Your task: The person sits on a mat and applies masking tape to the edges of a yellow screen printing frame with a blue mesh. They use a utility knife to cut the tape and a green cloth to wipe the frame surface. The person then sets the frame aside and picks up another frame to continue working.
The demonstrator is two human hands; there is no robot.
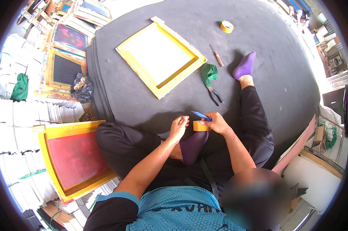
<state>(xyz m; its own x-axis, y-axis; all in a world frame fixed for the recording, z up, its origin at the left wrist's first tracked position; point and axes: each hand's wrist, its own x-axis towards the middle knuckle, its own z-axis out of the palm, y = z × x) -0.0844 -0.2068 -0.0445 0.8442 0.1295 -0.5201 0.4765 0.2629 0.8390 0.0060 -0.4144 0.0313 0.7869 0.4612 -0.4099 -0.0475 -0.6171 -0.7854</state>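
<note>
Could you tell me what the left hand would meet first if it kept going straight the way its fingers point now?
The left hand points up and right toward the roll of tape in the right hand. It would probably meet that roll first, though depth is hard to judge.

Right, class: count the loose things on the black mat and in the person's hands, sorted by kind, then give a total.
Tape rolls: 2, one in the right hand as the held tape roll, one far tape roll
Yellow screen frame: 1
Blue pen: 1
Pliers: 1
Green cloth: 1
Small red-handled tool: 1
Total: 7
</note>
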